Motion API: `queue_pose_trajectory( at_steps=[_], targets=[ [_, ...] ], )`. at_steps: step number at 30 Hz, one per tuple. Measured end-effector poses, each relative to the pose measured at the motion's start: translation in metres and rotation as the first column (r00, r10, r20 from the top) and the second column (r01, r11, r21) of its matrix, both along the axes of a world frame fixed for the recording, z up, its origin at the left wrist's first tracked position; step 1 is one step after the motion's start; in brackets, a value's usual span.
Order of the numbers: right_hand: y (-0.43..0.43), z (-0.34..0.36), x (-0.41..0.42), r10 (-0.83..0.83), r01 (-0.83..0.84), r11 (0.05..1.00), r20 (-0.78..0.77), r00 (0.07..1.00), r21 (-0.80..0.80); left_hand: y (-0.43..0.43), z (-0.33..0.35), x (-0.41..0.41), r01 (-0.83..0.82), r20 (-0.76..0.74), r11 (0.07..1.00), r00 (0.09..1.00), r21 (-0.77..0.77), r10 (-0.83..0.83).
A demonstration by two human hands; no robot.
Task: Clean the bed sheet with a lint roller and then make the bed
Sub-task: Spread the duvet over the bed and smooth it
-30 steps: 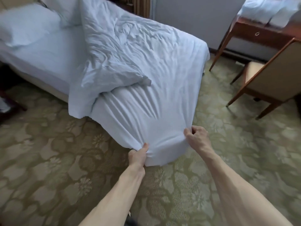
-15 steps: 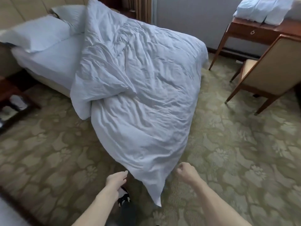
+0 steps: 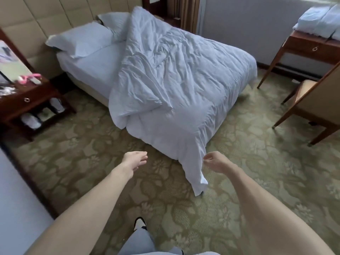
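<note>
The bed carries a rumpled white duvet [image 3: 184, 74] with its left side folded back on itself. One duvet corner [image 3: 199, 181] hangs off the foot and trails onto the carpet. The bare bed sheet [image 3: 88, 70] shows on the left, below two pillows [image 3: 81, 39]. My left hand [image 3: 135, 160] hovers over the carpet left of that corner, fingers relaxed and holding nothing. My right hand [image 3: 216, 161] is just right of the hanging duvet edge, fingers loosely curled, with its fingertips next to the fabric. No lint roller can be made out.
A dark wooden nightstand [image 3: 27, 100] with a blurred pink object [image 3: 30, 78] stands at the left. A chair [image 3: 316, 100] and a wooden desk [image 3: 312, 48] bearing folded white linens [image 3: 320, 21] are at the right. Patterned carpet [image 3: 73, 144] surrounds the bed; my foot [image 3: 139, 222] is below.
Both hands gripped the duvet's foot edge a second ago, then let go of it. The corner dropped to the carpet, and the view has backed away from the bed.
</note>
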State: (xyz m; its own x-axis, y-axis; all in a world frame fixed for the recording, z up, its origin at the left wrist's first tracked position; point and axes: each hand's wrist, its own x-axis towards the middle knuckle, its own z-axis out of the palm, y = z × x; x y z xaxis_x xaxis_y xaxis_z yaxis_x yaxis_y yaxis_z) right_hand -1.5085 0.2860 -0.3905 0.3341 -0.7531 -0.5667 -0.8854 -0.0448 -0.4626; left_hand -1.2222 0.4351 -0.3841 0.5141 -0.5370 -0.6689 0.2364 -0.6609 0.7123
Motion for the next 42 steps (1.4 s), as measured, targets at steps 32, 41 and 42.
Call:
queue_pose_trajectory(
  at_steps=[32,41,42],
  targets=[
    [-0.192,0.036,0.402,-0.044,0.040,0.997,-0.075,0.996,-0.059,-0.203,0.031,0.404,0.100,0.100,0.981,0.991,-0.168,-0.084],
    [-0.292,-0.005,0.508,-0.132,0.132,0.991,-0.034,0.991,-0.023,-0.325,0.003,0.504,0.267,0.132,0.957,0.959,-0.115,-0.252],
    [-0.307,-0.010,0.522,-0.147,0.146,0.989,-0.025,0.989,-0.027,-0.345,0.000,0.517,0.282,0.138,0.953,0.954,-0.114,-0.266]
  ],
)
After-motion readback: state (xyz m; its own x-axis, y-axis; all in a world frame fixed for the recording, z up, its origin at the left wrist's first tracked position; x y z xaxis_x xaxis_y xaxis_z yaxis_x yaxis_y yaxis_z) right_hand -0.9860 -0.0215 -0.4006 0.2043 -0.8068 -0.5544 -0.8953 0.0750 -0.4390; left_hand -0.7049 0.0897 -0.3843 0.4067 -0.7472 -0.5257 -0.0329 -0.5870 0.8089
